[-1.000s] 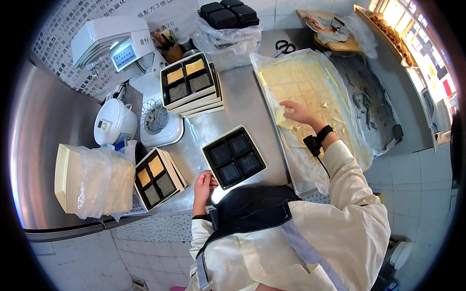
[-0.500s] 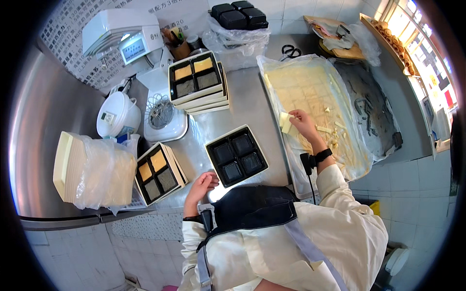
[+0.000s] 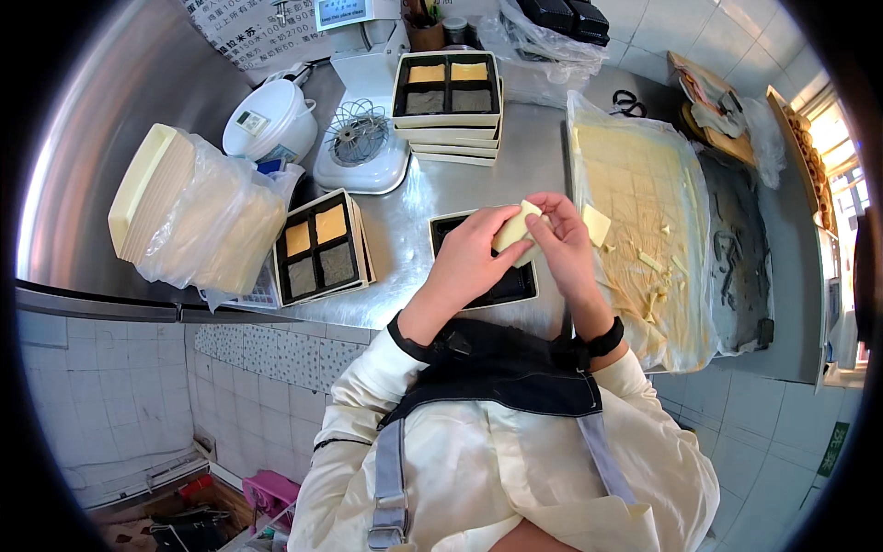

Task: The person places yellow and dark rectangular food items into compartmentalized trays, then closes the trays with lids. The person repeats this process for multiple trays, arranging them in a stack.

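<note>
Slab (image 3: 516,228) looks pale yellow, smooth and flat-faced, held tilted.

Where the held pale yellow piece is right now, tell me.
Head view, just right of centre: the pale yellow piece is held by the left hand and right hand over the black tray, left of the yellow sheet.

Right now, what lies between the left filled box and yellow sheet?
In the head view: metal counter, then a black tray under the hands holding a pale slice.
</note>
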`<state>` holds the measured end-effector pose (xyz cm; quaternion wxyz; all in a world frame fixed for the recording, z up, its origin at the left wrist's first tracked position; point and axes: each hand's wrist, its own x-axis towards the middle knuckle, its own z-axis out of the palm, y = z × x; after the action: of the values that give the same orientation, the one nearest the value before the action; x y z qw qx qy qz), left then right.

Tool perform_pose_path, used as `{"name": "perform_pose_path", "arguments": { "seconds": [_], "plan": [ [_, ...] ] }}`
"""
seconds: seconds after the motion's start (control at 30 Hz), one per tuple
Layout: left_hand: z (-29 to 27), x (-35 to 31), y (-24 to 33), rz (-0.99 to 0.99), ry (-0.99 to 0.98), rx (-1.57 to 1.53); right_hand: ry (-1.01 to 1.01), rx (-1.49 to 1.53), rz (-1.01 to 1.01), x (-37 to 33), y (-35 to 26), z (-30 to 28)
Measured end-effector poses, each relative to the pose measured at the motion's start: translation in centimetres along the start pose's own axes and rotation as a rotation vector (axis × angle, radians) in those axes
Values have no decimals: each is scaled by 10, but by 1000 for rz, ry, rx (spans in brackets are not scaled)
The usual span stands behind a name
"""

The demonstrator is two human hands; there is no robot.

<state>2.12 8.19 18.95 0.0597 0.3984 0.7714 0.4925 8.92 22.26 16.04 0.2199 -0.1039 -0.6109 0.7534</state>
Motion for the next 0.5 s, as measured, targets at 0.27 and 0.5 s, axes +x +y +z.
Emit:
{"name": "perform_pose_path", "arguments": {
  "seconds": [0.27, 0.5],
  "plan": [
    [-5, -20, -54, -466, -78, -535, -255, 41, 299, -5, 7, 4],
    [-1, -35, -79, -657, -174, -1340, -105, 454, 488, -7, 25, -14]
  ]
}}
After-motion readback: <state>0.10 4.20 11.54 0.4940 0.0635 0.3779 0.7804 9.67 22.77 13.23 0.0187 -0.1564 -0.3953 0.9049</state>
